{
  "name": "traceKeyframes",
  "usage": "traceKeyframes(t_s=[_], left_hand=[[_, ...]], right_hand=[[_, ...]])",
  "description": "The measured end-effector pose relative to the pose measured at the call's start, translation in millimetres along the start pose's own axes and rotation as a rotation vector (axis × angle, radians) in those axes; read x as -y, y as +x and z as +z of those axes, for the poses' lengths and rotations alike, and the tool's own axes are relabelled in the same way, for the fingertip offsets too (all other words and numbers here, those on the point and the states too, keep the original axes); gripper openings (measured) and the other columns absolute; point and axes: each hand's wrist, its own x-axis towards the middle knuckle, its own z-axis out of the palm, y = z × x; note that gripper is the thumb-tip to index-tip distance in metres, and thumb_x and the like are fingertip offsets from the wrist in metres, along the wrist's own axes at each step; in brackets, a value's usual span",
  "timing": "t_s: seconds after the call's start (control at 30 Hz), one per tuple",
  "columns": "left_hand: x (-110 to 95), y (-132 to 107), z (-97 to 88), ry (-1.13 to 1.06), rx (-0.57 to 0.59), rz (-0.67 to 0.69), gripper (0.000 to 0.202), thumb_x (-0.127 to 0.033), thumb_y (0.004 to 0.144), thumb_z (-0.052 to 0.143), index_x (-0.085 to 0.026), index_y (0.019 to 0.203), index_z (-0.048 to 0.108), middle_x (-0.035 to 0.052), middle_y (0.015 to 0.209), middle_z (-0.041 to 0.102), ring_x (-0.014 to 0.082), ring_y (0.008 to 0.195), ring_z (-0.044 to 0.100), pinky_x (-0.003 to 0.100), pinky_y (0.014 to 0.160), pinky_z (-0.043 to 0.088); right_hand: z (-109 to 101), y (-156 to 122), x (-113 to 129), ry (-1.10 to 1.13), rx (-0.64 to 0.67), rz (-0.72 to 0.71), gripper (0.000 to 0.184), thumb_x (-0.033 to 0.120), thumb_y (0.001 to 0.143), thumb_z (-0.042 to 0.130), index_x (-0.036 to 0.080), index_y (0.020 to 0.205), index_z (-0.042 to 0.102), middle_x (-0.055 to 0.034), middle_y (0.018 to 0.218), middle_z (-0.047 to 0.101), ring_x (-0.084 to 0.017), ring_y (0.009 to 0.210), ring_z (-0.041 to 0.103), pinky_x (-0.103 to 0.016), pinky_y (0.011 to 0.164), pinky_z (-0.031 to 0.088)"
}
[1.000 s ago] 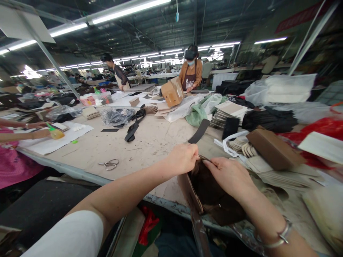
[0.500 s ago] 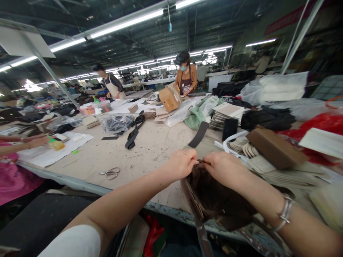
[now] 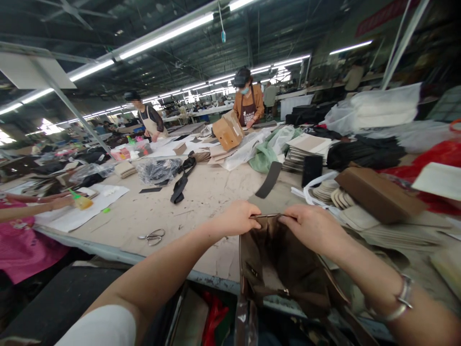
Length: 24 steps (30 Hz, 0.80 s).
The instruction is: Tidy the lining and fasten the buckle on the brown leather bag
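Observation:
A dark brown bag hangs at the table's near edge, its mouth facing me and its inside showing. My left hand pinches the far rim of the mouth at its left part. Farther right on the same rim, my right hand is closed, thumb and fingers gripping the edge. Between the two hands a short stretch of rim runs almost straight. Straps hang down in front of the bag, toward my lap. Scissors lie on the table left of my left forearm.
Beyond my hands lie a dark curved strip and a black strap. A brown block and stacked pieces crowd the right. At the left, a person in pink holds a yellow glue bottle. Two co-workers stand across the table.
My hands have moved apart along the rim, from nearly touching to a gap between them. The bag's mouth is spread wider, showing more of its inside. The view has shifted slightly.

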Motion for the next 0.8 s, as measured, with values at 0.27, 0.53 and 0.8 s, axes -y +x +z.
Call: traceKeyframes(t_s=[0.27,0.53,0.8], left_hand=[[-7,1,13.5,-0.061,-0.338,0.095,0.03,-0.025,0.07,0.07,-0.022,0.098,0.059,-0.0008,0.096,0.064,0.0171,0.089,0.059,0.028,0.079,0.045],[-15,1,20.0,0.125,-0.48,0.185,0.017,-0.035,0.075,0.07,-0.019,0.08,0.065,0.0022,0.097,0.061,0.0172,0.091,0.058,0.03,0.087,0.045],[-15,7,22.4,0.0,-0.454,0.229,0.008,-0.022,0.078,0.064,-0.018,0.072,0.068,0.0018,0.092,0.063,0.0136,0.085,0.059,0.026,0.081,0.046]], right_hand=[[2,-1,-4,0.024,-0.022,0.06,0.029,0.032,0.089,0.046,0.022,0.069,0.065,-0.0019,0.071,0.066,-0.017,0.068,0.058,-0.028,0.057,0.029],[4,-4,0,-0.004,-0.048,0.082,0.029,0.033,0.09,0.045,0.023,0.075,0.068,-0.0037,0.077,0.068,-0.018,0.071,0.06,-0.028,0.057,0.031],[7,-4,1,0.021,-0.061,0.069,0.028,0.032,0.09,0.046,0.023,0.074,0.067,-0.0036,0.078,0.068,-0.019,0.072,0.06,-0.029,0.057,0.03]])
